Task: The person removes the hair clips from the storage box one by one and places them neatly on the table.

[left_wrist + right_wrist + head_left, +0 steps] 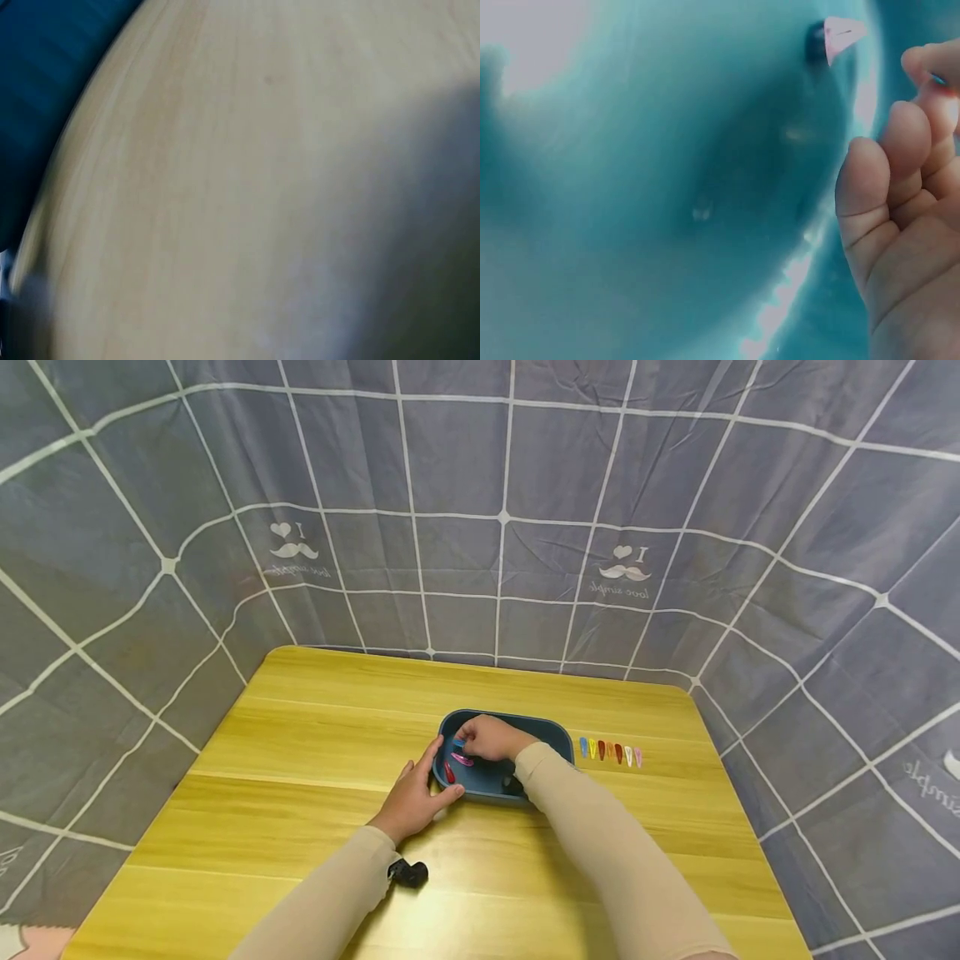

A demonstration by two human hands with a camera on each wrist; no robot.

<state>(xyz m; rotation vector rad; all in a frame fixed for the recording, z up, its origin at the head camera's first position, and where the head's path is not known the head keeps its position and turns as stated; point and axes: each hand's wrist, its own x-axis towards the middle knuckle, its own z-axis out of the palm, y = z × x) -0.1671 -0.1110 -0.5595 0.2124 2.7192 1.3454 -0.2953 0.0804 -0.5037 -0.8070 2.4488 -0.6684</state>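
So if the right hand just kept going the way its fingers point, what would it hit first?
The right hand reaches left inside the blue tray. Straight on, it would probably meet the blue hair clip at its fingertips, then the tray's left wall, where the left hand holds; depth is unclear.

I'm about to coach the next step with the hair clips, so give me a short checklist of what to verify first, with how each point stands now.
1. Dark blue plastic tray steadied: ok; the left hand grips its near left rim.
2. Right hand inside the tray: ok; its fingers are curled over the tray's left part.
3. Small blue hair clip held: cannot tell for certain; it shows at the right fingertips, seemingly pinched.
4. Clips left in the tray: ok; a pink hair clip and a red hair clip lie there.
5. Row of coloured hair clips on the yellow wooden table: ok; it lies right of the tray, apart from it.
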